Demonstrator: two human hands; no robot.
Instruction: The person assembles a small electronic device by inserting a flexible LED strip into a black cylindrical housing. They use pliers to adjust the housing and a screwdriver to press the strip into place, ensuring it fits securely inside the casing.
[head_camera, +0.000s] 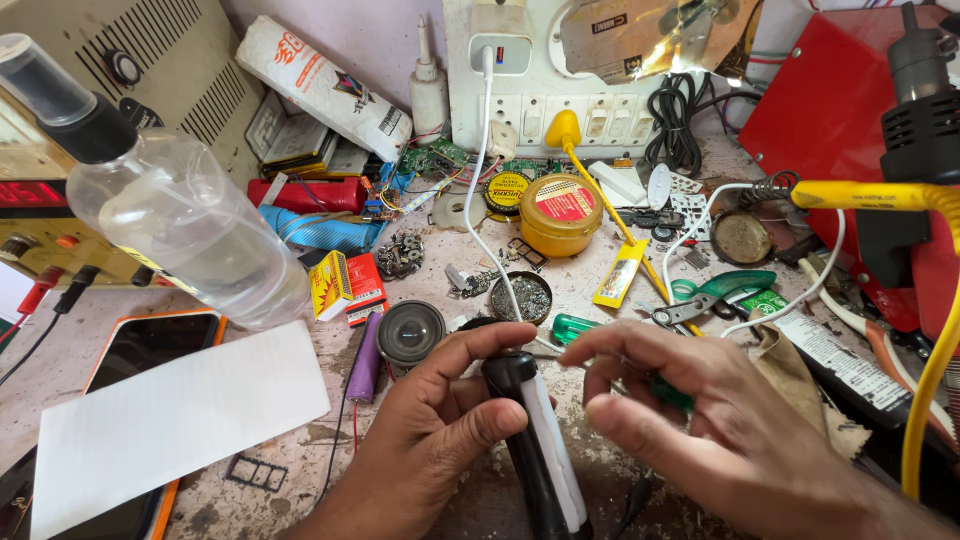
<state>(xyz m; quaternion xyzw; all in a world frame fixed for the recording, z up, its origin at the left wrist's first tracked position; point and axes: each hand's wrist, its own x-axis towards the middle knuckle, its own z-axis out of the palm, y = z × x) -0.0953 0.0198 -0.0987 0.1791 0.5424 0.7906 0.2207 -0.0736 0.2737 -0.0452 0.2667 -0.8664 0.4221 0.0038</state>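
Cluttered gritty workbench; switchboard behind.

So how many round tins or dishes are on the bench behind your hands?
3, though clutter may hide more: the yellow tin with a red lid at centre back, the small open dish of tiny parts just before it, and a dark dish to the right.

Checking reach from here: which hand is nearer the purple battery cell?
Left. The left hand sits just right of the purple cell; the right hand is farther right, beyond the black device.
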